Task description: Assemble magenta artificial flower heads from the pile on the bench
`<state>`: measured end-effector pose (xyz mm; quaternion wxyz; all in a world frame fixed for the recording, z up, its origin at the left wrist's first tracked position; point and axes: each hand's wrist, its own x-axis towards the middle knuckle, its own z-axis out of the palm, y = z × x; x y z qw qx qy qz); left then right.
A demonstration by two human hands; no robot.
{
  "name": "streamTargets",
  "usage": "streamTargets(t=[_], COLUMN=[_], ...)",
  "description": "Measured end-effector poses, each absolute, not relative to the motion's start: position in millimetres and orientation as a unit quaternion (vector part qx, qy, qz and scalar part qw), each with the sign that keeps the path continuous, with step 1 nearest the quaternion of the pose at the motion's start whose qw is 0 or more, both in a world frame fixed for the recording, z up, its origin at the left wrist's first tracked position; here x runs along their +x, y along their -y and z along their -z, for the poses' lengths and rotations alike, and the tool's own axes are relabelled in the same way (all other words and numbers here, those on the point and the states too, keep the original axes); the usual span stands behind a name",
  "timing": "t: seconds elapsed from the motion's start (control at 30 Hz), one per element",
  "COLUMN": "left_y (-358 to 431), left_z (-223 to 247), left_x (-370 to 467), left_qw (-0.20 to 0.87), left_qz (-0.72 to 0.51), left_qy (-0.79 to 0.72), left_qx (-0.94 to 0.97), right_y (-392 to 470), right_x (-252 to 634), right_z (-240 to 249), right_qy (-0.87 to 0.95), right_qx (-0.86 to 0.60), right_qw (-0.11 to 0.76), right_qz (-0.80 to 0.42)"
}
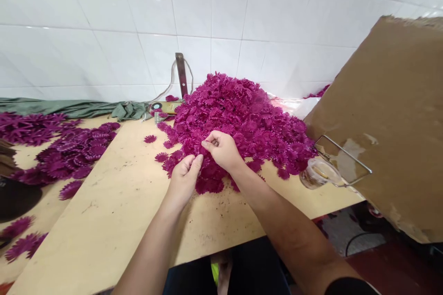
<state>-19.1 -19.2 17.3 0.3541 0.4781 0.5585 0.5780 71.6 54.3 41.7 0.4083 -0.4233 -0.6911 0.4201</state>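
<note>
A large heap of magenta artificial flower pieces [238,110], with fringed petals, lies on the pale wooden board [114,203]. In front of this heap, my left hand [185,176] is closed, its thumb pressed against the bent forefinger. My right hand [223,151] is closed in a pinch, slightly higher and to the right. Both sets of fingertips are close together over the flower pieces. Magenta behind the fingers blends with the heap, so whatever is pinched cannot be made out. A single flower piece [150,138] lies apart at the left.
More flower pieces [76,152] lie at the left beside a dark rounded object [17,198]. Against the tiled wall are green cloth [69,108] and an upright metal strip [181,76]. At right, a clear plastic cup [313,175] with a wire frame stands by a leaning cardboard sheet [384,120].
</note>
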Motion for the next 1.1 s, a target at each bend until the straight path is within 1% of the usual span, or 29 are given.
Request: streamTargets(t=[0.1, 0.17, 0.23, 0.37, 0.5, 0.73, 0.93, 1.1], left_y=[30.6, 41.9, 48.8, 40.8, 26.2, 11.5, 7.1, 16.4], left_z=[-19.9, -22.4, -24.5, -26.3, -22.5, -11.1, -12.8, -11.2], left_x=[-21.3, -26.9, -34.3, -42.0, -36.6, -30.4, -29.0, -28.1], left_qw=[0.337, 0.329, 0.334, 0.359, 0.367, 0.404, 0.451, 0.511], left_qz=[-0.586, -0.568, -0.557, -0.571, -0.559, -0.57, -0.528, -0.513], left_qy=[-0.562, -0.573, -0.581, -0.576, -0.58, -0.579, -0.582, -0.549], left_qx=[0.477, 0.491, 0.492, 0.461, 0.466, 0.42, 0.424, 0.418], right_y=[-77.9, -96.6, -110.4, -106.3, -75.0, -36.0, -33.7, -34.5], right_x=[80.5, 98.5, 117.2, 129.6, 117.9, 100.7, 89.9, 90.4], right_z=[-44.0, -47.5, -50.2, -50.5, -52.1, -63.8, -49.9, -39.8], right_qy=[0.673, 0.606, 0.6, 0.689, 0.765, 0.828, 0.833, 0.826], right_qx=[-0.48, -0.581, -0.623, -0.591, -0.514, -0.386, -0.347, -0.384], right_qw=[0.445, 0.478, 0.455, 0.385, 0.376, 0.375, 0.285, 0.279], right_qz=[-0.344, -0.257, -0.212, -0.167, -0.097, -0.156, -0.324, -0.303])
